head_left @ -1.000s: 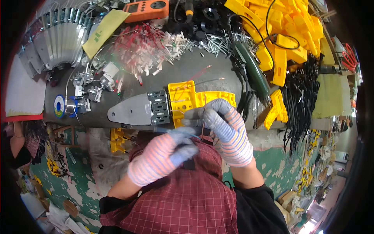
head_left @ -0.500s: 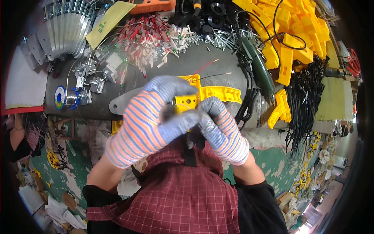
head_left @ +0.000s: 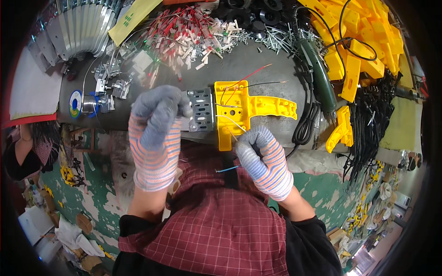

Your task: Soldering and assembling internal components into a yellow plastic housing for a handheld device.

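A yellow plastic housing half [head_left: 224,116] with a curved handle [head_left: 271,107] lies open side up on the dark bench. From its left side extends a slotted metal plate [head_left: 201,110]. Red and black wires stick out of the housing toward the back, and a white wire [head_left: 232,121] curves to its near edge. There my gloved right hand [head_left: 263,158] is closed in a pinch on wire; a blue wire end [head_left: 226,169] sticks out below it. My gloved left hand [head_left: 159,119], fingers curled, is over the plate's left end; its fingertips' contents are hidden.
Red wires with white connectors [head_left: 179,37] and screws [head_left: 278,41] pile up at the back. On the right lie a green corded power tool [head_left: 317,73], yellow housings [head_left: 368,37] and black cables [head_left: 368,115]. A solder spool [head_left: 76,103] and metal brackets [head_left: 53,34] are left.
My left hand has moved left, away from my right hand, uncovering the housing and slotted plate. My right hand stays by the housing's near edge. The whole view has shifted slightly.
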`<action>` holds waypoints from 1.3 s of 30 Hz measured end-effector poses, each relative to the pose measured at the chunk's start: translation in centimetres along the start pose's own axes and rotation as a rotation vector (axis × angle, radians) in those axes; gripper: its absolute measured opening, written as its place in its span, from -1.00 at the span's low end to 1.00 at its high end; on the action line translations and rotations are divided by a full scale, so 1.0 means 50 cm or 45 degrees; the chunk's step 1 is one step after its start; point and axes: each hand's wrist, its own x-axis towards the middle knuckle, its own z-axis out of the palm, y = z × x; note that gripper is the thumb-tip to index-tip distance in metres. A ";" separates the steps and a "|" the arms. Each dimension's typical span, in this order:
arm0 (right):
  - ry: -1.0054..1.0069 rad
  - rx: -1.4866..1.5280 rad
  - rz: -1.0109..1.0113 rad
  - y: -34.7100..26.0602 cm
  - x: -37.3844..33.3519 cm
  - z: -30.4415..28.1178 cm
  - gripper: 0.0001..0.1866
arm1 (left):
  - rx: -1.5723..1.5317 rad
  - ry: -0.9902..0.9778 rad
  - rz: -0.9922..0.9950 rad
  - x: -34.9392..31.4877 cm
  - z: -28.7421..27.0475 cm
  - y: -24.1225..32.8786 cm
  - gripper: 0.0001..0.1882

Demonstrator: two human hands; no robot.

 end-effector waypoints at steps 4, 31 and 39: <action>0.008 0.052 0.100 -0.018 0.005 0.013 -0.90 | 0.996 -0.305 0.220 -0.048 0.011 0.029 -0.87; 0.093 -0.583 -0.455 0.001 -0.030 0.036 -0.70 | -0.407 0.070 -0.739 -0.117 0.041 -0.015 -0.81; 0.065 -0.300 -0.209 -0.018 -0.019 0.023 -0.88 | -0.613 0.091 -0.817 -0.117 0.045 -0.030 -0.84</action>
